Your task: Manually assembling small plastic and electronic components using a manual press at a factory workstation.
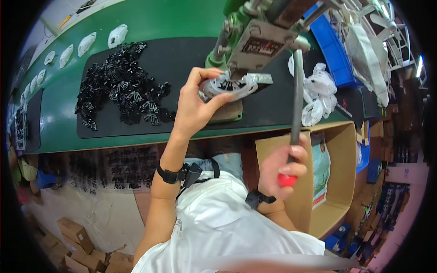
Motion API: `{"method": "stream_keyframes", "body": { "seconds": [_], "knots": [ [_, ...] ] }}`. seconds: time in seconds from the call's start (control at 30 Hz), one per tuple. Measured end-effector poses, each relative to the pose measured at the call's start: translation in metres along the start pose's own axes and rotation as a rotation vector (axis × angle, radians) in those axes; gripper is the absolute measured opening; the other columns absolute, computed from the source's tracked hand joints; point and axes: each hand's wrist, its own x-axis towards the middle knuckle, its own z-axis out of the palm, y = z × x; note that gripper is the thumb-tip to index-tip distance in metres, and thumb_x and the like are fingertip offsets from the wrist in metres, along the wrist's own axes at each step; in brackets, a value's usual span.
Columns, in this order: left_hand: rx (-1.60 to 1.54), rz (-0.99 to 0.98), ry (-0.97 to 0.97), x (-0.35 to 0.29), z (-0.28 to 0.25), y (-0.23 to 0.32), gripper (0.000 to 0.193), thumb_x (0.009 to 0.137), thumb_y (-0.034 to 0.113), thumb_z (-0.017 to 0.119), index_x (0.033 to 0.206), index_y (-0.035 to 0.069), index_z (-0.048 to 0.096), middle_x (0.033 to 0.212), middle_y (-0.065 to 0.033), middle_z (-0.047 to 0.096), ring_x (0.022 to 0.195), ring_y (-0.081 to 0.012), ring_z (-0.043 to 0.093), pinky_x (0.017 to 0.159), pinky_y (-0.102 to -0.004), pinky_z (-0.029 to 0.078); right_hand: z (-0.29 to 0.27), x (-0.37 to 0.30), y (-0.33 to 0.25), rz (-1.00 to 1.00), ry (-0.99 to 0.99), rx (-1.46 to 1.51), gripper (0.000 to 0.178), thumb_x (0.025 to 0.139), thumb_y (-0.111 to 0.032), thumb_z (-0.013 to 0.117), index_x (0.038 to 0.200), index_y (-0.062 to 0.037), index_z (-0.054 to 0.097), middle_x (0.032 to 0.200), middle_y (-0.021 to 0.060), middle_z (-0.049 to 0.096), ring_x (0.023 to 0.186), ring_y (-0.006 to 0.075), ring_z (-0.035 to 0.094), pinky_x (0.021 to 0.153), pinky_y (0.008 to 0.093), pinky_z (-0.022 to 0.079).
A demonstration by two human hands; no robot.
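Observation:
My left hand [196,101] is closed around the rim of a round, clear plastic part [241,92] with black pieces inside. It holds this part under the ram of a green hand press [259,44], above the press base. Whether the ram touches the part cannot be made out. My right hand [283,170], a little blurred, is wrapped around the lower end of the press's long grey lever [297,93], by its red knob [287,180]. The lever points down toward me. Left of the press, a heap of small black plastic parts [120,86] lies on the black mat [182,52].
Crumpled clear plastic bags [321,91] lie right of the lever, with a blue bin [331,52] behind them. An open cardboard box [340,182] stands by my right arm. Several white wrapped bundles [87,43] line the green table [150,22] at the far left.

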Motion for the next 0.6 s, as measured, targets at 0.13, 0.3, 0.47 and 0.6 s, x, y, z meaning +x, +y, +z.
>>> {"method": "stream_keyframes", "body": {
  "seconds": [0.13, 0.3, 0.47, 0.6],
  "knots": [
    [0.029, -0.066, -0.071, 0.003, -0.006, 0.006, 0.043, 0.075, 0.009, 0.081, 0.106, 0.001, 0.052, 0.116, -0.0127, 0.061, 0.103, -0.0173, 0.059, 0.093, -0.0309, 0.045, 0.023, 0.087, -0.036, -0.139, 0.139, 0.052, 0.047, 0.096, -0.054, 0.037, 0.084, -0.0124, 0.056, 0.089, 0.0111, 0.061, 0.093, 0.0258, 0.055, 0.090, 0.0435, 0.040],
    [0.043, -0.082, -0.117, 0.002, -0.011, 0.016, 0.044, 0.074, 0.007, 0.081, 0.106, 0.003, 0.051, 0.126, -0.0142, 0.055, 0.110, -0.0177, 0.056, 0.097, -0.0305, 0.042, 0.050, 0.171, -0.007, -0.194, 0.043, 0.303, 0.070, 0.095, -0.052, 0.046, 0.135, 0.0056, 0.044, 0.122, 0.0197, 0.053, 0.120, 0.0297, 0.047, 0.107, 0.0418, 0.033],
    [0.044, 0.039, -0.096, -0.022, -0.020, 0.025, 0.041, 0.071, 0.008, 0.081, 0.100, 0.002, 0.053, 0.127, -0.0152, 0.057, 0.117, -0.0225, 0.054, 0.100, -0.0345, 0.041, 0.078, 0.215, 0.011, -0.016, 0.055, 0.219, 0.056, 0.093, -0.023, 0.054, 0.138, 0.0078, 0.041, 0.127, 0.0201, 0.056, 0.115, 0.0243, 0.054, 0.101, 0.0339, 0.038],
    [-0.221, -0.074, -0.038, -0.042, -0.066, 0.042, 0.041, 0.079, 0.006, 0.075, 0.111, 0.002, 0.050, 0.114, -0.0103, 0.058, 0.102, -0.0160, 0.057, 0.093, -0.0299, 0.045, 0.061, 0.200, 0.041, 0.197, -0.026, 0.221, 0.054, 0.092, -0.018, 0.058, 0.135, 0.0084, 0.041, 0.125, 0.0159, 0.059, 0.114, 0.0201, 0.055, 0.099, 0.0300, 0.040]
  ]
}}
